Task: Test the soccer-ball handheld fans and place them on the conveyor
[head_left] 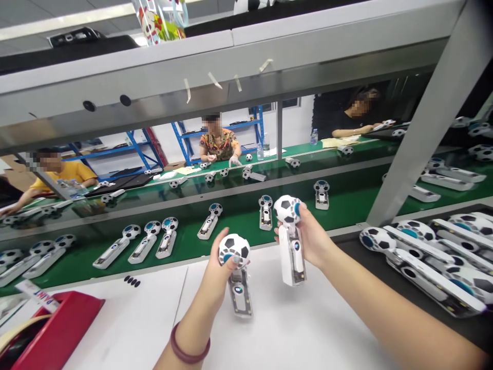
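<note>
My left hand is closed round the ball-shaped head of a handheld device, its thumb on the blue patch. This device has a black-and-white football head and a white handle with a small lit display. A matching device hangs upright in my right hand, gripped at its football head near a blue patch. Its display is lit too. Both devices are held above the white worktop, side by side and apart. A dark red bangle circles my left wrist.
Several similar devices lie along the green conveyor belt. More are stacked on a black tray at right. A red tape dispenser stands at lower left. A grey post and overhead shelf frame the bench; several people sit opposite.
</note>
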Motion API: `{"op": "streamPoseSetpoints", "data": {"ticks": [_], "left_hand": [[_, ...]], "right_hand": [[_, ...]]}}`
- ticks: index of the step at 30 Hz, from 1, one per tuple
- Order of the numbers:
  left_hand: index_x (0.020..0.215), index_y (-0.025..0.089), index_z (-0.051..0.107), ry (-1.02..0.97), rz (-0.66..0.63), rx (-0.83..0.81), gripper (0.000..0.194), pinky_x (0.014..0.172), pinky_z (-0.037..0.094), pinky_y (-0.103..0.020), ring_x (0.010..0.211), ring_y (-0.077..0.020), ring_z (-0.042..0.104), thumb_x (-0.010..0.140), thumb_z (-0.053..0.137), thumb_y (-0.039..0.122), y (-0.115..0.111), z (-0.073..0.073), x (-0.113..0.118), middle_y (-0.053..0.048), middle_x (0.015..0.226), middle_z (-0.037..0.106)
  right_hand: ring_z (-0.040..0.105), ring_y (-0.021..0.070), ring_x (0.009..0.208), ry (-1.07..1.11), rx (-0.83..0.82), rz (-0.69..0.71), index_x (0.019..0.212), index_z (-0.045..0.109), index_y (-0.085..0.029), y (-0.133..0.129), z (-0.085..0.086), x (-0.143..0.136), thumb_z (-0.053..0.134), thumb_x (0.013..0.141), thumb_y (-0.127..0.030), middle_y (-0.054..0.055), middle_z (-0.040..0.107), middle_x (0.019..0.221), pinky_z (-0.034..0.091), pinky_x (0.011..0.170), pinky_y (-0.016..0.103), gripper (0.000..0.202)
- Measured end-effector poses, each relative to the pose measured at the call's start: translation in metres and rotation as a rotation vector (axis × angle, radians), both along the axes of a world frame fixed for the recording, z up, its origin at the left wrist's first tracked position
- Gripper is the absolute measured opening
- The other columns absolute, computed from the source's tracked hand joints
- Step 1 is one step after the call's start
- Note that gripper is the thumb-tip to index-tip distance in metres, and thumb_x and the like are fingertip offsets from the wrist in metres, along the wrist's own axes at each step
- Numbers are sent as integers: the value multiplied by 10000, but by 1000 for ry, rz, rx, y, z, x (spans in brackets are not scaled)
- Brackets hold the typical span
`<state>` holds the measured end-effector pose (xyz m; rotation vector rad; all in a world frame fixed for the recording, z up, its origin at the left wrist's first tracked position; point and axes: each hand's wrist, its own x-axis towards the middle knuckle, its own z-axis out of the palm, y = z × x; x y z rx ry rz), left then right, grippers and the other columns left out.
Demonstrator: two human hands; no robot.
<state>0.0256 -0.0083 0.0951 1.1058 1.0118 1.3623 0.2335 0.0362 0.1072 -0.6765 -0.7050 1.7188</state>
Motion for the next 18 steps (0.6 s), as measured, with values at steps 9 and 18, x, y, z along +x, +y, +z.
{"op": "streamPoseSetpoints", "data": {"ticks": [9, 18], "left_hand": [[1111, 206, 473, 56, -54, -40, 704, 775, 466, -330, 899, -246, 597, 504, 809, 330, 20, -65, -11, -104, 1054, 603], [965, 225, 412, -280, -249, -309, 356, 721, 503, -480, 692, -180, 584, 727, 648, 346, 6, -82, -11, -18, 804, 593]], "right_hand": [[560, 201, 954, -289, 240, -61, 1094, 427, -273, 21, -70, -5, 804, 494, -382, 13, 588, 1034, 413, 877, 364, 717], [625, 194, 795, -190, 101, 205, 1013, 360, -252, 6, -96, -32, 688, 679, -321, 11, 558, 982, 489, 739, 413, 473]]}}
